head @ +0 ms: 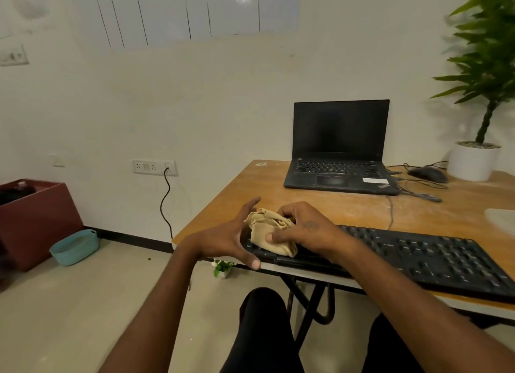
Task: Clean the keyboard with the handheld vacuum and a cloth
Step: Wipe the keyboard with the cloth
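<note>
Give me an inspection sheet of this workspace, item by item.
Surface: wooden desk, dusty, scuffed.
Job's things: beige cloth bunched on the left end of the black keyboard; vacuum: nothing seen.
Clutter: open laptop, mouse, potted plant.
Hands: right hand grips the cloth; left hand open beside it.
Cables: mouse and keyboard leads on the desk; wall cord from the socket.
Surroundings: blue basket, maroon box on the floor.

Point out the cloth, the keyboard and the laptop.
cloth [269,233]: head view, on the bunched tan fabric in front of the right hand.
keyboard [434,258]: head view, on the keys right of the right hand.
laptop [340,127]: head view, on the middle of the dark screen.
</note>
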`<action>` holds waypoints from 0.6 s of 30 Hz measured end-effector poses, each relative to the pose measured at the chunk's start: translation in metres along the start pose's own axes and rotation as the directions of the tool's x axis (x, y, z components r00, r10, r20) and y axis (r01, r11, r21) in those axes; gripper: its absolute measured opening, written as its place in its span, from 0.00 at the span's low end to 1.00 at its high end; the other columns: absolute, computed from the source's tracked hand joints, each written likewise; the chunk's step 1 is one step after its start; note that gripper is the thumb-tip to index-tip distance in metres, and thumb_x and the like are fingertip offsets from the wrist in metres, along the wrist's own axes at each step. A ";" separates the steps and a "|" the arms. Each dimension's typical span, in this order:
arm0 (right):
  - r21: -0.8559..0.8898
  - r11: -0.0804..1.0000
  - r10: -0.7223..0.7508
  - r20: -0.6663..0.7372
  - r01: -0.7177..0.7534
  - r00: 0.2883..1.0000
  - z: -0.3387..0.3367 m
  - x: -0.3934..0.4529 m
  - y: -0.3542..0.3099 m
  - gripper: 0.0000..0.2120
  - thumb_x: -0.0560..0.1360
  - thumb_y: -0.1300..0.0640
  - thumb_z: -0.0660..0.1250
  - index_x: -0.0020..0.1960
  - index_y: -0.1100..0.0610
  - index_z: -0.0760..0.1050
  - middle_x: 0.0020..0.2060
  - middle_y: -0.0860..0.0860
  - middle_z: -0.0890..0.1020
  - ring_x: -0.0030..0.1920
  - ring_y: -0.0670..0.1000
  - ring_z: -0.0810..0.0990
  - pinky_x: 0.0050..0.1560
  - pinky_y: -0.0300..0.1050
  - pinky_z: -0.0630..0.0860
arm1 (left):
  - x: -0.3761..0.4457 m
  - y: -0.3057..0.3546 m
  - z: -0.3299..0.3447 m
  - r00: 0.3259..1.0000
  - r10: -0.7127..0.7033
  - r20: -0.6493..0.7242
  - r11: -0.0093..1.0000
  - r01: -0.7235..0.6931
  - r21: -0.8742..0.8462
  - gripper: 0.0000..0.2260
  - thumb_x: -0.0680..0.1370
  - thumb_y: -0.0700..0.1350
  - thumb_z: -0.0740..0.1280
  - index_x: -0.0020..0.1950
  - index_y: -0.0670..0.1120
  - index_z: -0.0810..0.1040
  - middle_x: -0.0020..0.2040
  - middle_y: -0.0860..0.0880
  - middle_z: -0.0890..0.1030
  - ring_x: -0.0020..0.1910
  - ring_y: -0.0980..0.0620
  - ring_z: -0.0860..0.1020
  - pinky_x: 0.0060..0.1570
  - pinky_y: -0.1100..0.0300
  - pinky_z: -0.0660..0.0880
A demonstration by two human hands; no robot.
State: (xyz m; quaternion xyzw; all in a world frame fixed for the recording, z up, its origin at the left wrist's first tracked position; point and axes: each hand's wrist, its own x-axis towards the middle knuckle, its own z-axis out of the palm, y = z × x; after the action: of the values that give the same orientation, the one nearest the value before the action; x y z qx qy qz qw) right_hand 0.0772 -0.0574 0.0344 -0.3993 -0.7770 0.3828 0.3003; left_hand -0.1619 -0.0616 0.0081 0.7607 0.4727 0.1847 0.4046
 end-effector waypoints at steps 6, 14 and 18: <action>-0.230 0.973 0.035 0.006 -0.033 0.999 -0.003 0.034 -0.005 0.08 0.69 0.60 0.78 0.48 0.55 0.85 0.40 0.51 0.87 0.43 0.52 0.85 0.46 0.53 0.81 | 0.006 -0.008 -0.002 1.000 -0.006 -0.002 1.000 0.006 0.002 0.62 0.70 0.44 0.84 0.83 0.65 0.39 0.77 0.57 0.68 0.73 0.58 0.72 0.68 0.65 0.72; -0.527 0.847 -0.041 -0.203 -0.074 0.978 0.008 0.059 -0.005 0.08 0.72 0.57 0.76 0.51 0.52 0.83 0.45 0.50 0.84 0.49 0.52 0.80 0.44 0.47 0.74 | 0.005 -0.010 0.000 0.998 0.006 -0.070 1.000 -0.006 0.002 0.64 0.67 0.47 0.86 0.80 0.71 0.37 0.80 0.51 0.66 0.75 0.50 0.71 0.76 0.49 0.70; -0.503 0.862 -0.126 -0.089 0.065 0.988 0.029 0.019 -0.024 0.08 0.72 0.56 0.77 0.51 0.48 0.84 0.42 0.46 0.84 0.41 0.47 0.81 0.37 0.44 0.75 | 0.005 -0.012 0.001 0.997 0.004 -0.073 0.999 -0.006 -0.033 0.67 0.68 0.45 0.85 0.81 0.65 0.31 0.79 0.55 0.68 0.78 0.54 0.68 0.76 0.58 0.64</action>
State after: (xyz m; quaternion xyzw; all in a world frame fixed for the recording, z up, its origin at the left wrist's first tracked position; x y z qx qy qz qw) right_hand 0.0360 -0.0611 0.0422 -0.4462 -0.8491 0.1294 0.2514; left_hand -0.1656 -0.0554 -0.0029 0.7477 0.4822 0.2213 0.3992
